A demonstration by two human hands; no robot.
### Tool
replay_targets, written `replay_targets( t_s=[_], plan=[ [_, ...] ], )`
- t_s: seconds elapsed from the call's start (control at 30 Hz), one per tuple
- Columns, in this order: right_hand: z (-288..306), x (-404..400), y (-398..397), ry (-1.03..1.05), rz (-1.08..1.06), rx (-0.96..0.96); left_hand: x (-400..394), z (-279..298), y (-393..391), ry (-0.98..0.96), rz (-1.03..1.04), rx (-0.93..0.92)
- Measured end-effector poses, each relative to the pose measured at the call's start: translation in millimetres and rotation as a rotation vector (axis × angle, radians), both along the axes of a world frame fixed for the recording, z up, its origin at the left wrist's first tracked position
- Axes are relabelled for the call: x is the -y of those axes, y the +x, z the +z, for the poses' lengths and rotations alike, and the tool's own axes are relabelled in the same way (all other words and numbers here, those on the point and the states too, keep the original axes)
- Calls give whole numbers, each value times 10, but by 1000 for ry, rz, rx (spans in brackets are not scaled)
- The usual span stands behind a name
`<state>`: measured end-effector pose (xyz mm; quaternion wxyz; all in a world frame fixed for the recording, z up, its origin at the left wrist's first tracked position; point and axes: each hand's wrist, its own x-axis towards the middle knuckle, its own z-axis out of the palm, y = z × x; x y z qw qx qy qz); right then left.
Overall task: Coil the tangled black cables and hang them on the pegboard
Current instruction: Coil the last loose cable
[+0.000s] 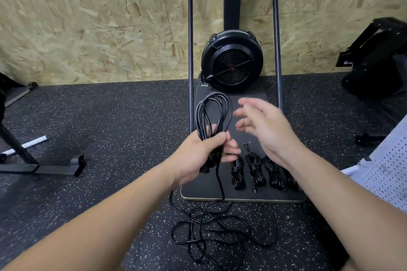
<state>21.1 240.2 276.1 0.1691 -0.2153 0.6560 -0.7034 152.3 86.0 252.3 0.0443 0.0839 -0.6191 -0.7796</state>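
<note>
Where right hand (267,130) blurs, fourth coiled bundle (290,179) half hidden.

Black fan unit (232,61) on dark platform (204,185), chipboard wall (88,17), speckled floor (99,121)

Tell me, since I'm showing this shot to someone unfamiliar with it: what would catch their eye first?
Probably the left hand at centre, gripping a half-coiled loop of black cable, with the open right hand blurred beside it. Behind them stands a round black fan-like unit in a metal frame against the chipboard wall. A loose tangle of black cable lies on the speckled floor below.
</note>
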Motion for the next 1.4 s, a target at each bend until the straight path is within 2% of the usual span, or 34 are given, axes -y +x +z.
replay_targets(
  t_s=[0.07,0.17,0.23,0.3,0.43,0.6,0.73,0.83,0.87,0.93,1.03,1.1,1.2,1.23,1.27,1.33,1.4],
  plan=[
    [-159,14,41,189,132,28,41,25,-30,70,81,-34],
    [-419,61,230,500,442,-107,100,65,-64,150,175,-65],
    [-528,124,356,560,532,-105,135,80,-84,166,226,-71],
    [-587,192,452,504,519,-39,167,108,-86,188,255,-87],
    [-557,260,551,362,438,223,312,139,-85,260,346,-114],
    [-534,209,584,509,521,159,466,63,-89,236,425,-83],
    [-549,162,550,540,475,37,502,84,-96,227,487,-87],
    [-643,126,493,650,432,-31,572,140,-75,302,590,-101],
    [-708,131,459,657,390,-6,595,156,-67,324,607,-114],
    [-824,152,383,546,285,147,623,181,-52,343,622,-145],
    [-808,154,288,401,154,259,659,155,-43,264,657,-154],
    [-750,170,297,435,123,165,688,122,-19,166,650,-148],
    [-525,134,453,774,265,-422,752,67,9,-115,637,-65],
    [-416,115,527,810,351,-574,772,55,16,-211,635,-30],
    [-283,97,599,754,449,-610,787,44,17,-277,626,3],
    [-54,91,683,538,560,-500,768,45,26,-279,529,30],
    [21,145,645,315,462,-326,628,73,53,-196,381,87]
  ],
)
